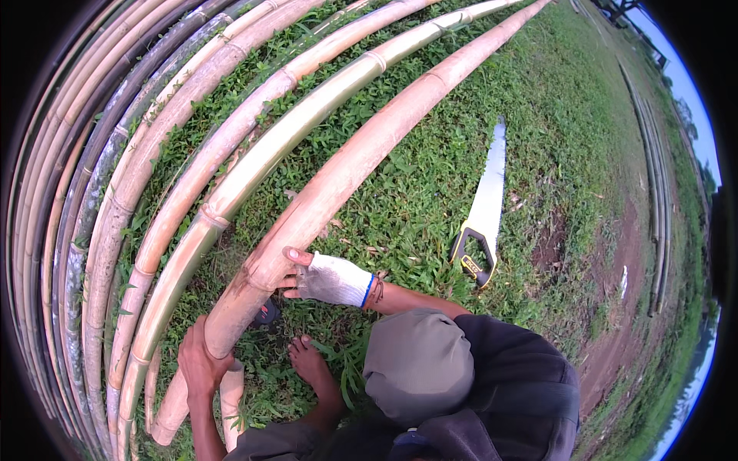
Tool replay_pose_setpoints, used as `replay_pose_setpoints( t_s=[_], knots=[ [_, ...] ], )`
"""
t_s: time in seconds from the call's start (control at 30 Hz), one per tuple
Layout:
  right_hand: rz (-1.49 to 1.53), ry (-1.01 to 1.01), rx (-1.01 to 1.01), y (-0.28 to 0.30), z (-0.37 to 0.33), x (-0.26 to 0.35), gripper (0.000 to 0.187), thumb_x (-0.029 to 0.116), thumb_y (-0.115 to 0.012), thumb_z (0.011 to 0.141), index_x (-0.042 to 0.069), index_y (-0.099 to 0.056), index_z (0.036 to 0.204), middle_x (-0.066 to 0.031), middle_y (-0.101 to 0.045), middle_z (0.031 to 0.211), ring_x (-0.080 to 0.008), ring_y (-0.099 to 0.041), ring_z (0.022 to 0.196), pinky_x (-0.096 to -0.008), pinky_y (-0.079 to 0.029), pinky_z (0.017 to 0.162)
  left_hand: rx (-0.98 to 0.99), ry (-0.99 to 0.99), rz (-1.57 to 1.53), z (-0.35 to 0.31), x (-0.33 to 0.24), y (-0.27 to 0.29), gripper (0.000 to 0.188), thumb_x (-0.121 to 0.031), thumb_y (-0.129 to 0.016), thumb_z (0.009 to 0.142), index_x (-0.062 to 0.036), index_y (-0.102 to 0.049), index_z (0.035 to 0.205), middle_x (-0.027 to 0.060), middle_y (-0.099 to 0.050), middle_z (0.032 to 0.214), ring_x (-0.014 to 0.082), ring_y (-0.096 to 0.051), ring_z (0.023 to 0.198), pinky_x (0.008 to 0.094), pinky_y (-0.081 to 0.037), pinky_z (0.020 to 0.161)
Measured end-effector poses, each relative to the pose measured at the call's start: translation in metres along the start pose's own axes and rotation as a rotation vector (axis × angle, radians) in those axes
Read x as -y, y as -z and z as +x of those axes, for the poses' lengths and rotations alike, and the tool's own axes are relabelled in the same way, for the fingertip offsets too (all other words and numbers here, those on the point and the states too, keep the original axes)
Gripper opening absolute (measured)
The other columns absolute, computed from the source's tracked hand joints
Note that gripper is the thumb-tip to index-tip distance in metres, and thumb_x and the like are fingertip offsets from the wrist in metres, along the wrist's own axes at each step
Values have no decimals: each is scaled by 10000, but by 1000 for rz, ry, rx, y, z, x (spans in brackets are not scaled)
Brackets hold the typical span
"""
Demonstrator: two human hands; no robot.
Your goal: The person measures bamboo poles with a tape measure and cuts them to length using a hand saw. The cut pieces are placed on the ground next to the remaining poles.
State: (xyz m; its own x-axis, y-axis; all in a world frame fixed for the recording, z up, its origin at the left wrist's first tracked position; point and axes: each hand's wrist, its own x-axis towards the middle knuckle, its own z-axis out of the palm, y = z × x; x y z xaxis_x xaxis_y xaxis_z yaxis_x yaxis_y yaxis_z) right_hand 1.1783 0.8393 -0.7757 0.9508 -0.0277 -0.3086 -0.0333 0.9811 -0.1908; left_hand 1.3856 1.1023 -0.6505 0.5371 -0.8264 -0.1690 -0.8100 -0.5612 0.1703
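Grass (538, 115) fills the ground, with bare reddish soil at the right. Bamboo poles (115, 154) lie side by side across the left half, curving with the lens toward the top; their far ends are cut off by the upper rim.

The nearest pole (346, 169), tan and thick, runs from lower left to upper right and is the one being handled. The right hand (327, 278), in a white glove that leaves the fingertips bare, rests against the pole's right side just above a node; its fingers (294, 254) are curled on the surface, slightly spread. The forearm reaches in from the lower centre. The left hand (201, 359), bare, wraps the pole lower down from the left, fingers closed around it; its thumb is hidden behind the pole.

A handsaw (486, 207) lies flat on the grass, well apart to the right of the pole, handle nearest the person, blade pointing away. Open grass separates the saw from the pole.

A bare foot (311, 361) stands on the grass just below the right hand. A grey cap (419, 361) and dark clothing hide the ground at lower centre.
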Motion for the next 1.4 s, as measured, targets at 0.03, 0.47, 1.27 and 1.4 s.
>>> replay_pose_setpoints(
  t_s=[0.03,0.47,1.27,1.4],
  knots=[
    [-33,155,-95,23,-9,11,679,529,-818,963,228,-531,1500,-61,-617,1479,-239,-594,1344,-484,-468,1110,78,17,26,-14,3,12,911,-150,-937,596,-73,-586,1433,202,-701,1209,435,-681,1113,530,-552,987],
    [233,778,-196,57,-12,182,843,596,-827,894,36,-525,1447,-206,-660,1289,-373,-661,1186,-553,-523,1128,147,184,-59,-84,30,33,1133,-132,-983,486,-69,-524,1520,238,-715,1260,473,-685,1173,535,-554,1020],
    [82,910,-449,67,-47,249,729,304,-864,916,104,-487,1507,-157,-631,1341,-378,-588,1272,-581,-461,1179,51,442,-196,-133,20,2,693,-130,-850,766,-40,-600,1406,179,-741,1185,369,-708,1099,471,-569,970],
    [77,664,-378,16,3,132,723,331,-867,883,113,-521,1480,-113,-627,1367,-346,-593,1271,-570,-424,1208,-108,674,-423,-192,74,-23,599,-148,-822,819,-30,-625,1372,163,-755,1147,331,-726,1063,444,-583,952]
  ],
)
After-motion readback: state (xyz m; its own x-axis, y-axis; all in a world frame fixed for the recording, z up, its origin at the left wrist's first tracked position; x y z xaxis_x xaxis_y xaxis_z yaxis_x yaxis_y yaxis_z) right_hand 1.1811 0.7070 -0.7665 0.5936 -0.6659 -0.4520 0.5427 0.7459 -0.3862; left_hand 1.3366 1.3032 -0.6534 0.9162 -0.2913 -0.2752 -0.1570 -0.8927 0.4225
